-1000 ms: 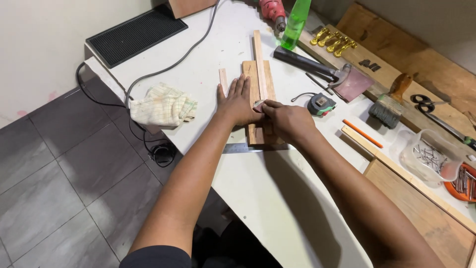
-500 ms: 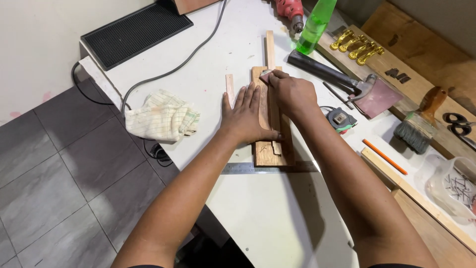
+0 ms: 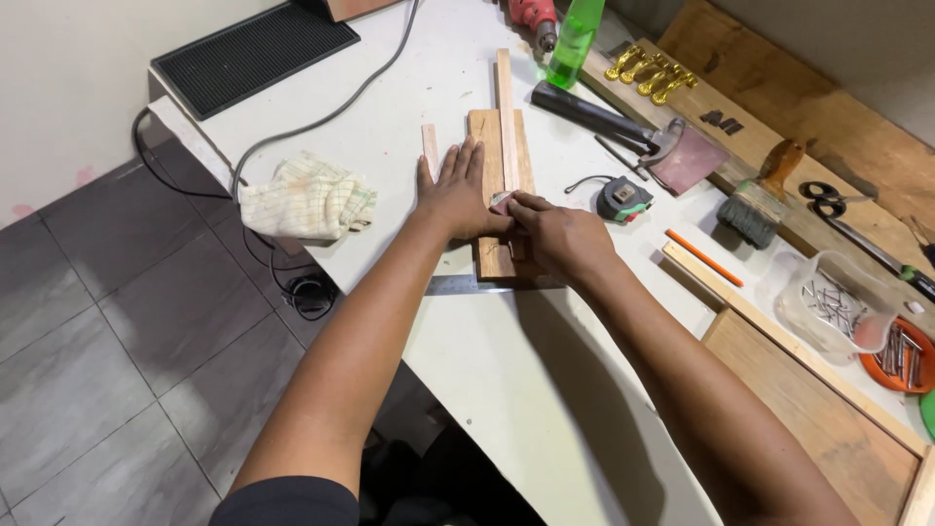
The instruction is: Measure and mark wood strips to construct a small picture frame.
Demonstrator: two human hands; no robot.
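Observation:
My left hand [image 3: 456, 195] lies flat, fingers spread, on a wide wooden board [image 3: 485, 131] on the white table [image 3: 506, 390]. A thin wooden strip [image 3: 504, 93] lies lengthwise on the board and sticks out past its far end. My right hand [image 3: 557, 234] pinches a small pinkish pad [image 3: 501, 202], likely sandpaper, against the strip at about mid-length. The two hands touch at the thumbs. A short thin stick [image 3: 430, 148] lies just left of the board. A metal ruler [image 3: 463, 284] pokes out from under the board's near end.
A tape measure [image 3: 623, 198], hammer [image 3: 599, 115], brush [image 3: 762, 200], scissors [image 3: 828, 206], orange pencil [image 3: 703, 257] and a clear tub of nails [image 3: 833, 304] lie to the right. A green bottle [image 3: 575, 34] stands at the back, with a rag [image 3: 307, 198] and black mat [image 3: 253, 54] on the left.
My right hand slid along the strip from its near end to the far part, then back toward the middle. My left hand stayed pressed on the board.

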